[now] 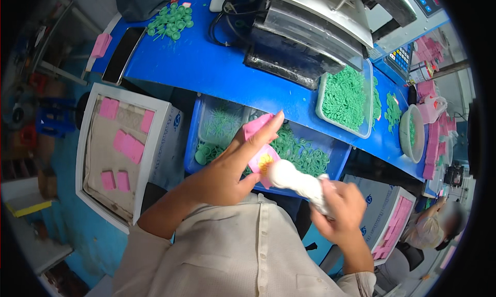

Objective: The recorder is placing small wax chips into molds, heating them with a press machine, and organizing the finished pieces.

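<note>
My left hand (227, 175) is closed around an opened pink rubber mould (262, 155), its thumb along the lower edge. A small yellow patch shows on the mould's inner face. In my right hand (341, 206) is a white cloth bundle with a rounded head (285, 174). That head is against or just beside the mould's right edge; which one I cannot tell. Below both hands a blue drawer (336, 155) stands pulled out, with green wax pieces (310, 160) heaped in it and a clear tray (212, 121) of thin green sprigs.
The blue table (201, 64) carries a press-like machine (305, 38), a tub of green pieces (345, 100), a green pile (170, 22) and a phone (123, 54). Pink moulds (129, 144) lie on a padded stand at left. At far right sits another person (428, 227).
</note>
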`<act>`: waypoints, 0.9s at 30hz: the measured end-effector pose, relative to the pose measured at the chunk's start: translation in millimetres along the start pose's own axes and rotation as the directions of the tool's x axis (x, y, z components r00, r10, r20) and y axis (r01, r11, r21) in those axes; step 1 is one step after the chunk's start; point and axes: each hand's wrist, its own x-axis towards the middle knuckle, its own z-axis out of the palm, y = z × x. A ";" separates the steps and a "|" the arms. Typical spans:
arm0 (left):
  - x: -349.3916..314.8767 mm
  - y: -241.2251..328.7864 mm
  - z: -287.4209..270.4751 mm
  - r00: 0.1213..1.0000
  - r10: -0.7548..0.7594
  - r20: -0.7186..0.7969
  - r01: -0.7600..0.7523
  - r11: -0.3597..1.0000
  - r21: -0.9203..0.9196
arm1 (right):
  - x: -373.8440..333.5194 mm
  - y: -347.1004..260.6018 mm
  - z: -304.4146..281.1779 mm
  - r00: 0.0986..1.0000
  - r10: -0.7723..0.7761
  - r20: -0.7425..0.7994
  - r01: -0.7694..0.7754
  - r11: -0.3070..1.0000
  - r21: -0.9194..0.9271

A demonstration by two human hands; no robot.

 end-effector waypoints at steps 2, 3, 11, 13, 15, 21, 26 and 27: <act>-3.5 0.3 4.2 1.000 -0.025 -0.001 0.025 0.999 -0.033 | -2.1 -4.9 -3.1 0.880 0.011 -0.475 0.057 0.990 0.127; -1.2 0.9 6.2 1.000 -0.028 -0.007 0.027 0.986 -0.164 | -5.2 -1.6 1.0 0.886 0.030 -0.463 0.079 0.974 0.214; -0.7 -9.4 5.8 0.984 -0.119 0.135 0.179 0.722 -0.668 | -1.2 3.0 4.3 0.864 0.074 -0.499 0.054 0.970 0.236; 0.9 -7.6 7.7 0.979 -0.118 0.164 0.202 0.605 -0.770 | 29.6 5.7 -0.1 0.987 -0.065 -0.145 0.056 0.996 -0.066; 0.1 -5.4 10.4 0.980 -0.136 0.143 0.195 0.552 -0.811 | 24.6 3.0 3.4 0.976 -0.013 -0.217 0.018 1.000 0.023; 0.3 -13.7 6.2 0.979 -0.046 0.198 0.188 0.574 -0.797 | 27.4 3.0 10.1 0.972 0.034 -0.234 -0.013 0.996 0.091; 0.5 -10.6 2.6 0.967 -0.127 0.221 0.247 0.677 -0.693 | 16.1 2.1 16.6 0.821 0.142 -0.552 -0.015 0.973 0.228; -1.6 -14.1 6.2 0.970 -0.136 0.201 0.240 0.656 -0.715 | 17.7 4.8 15.6 0.936 0.069 -0.344 -0.033 0.994 0.108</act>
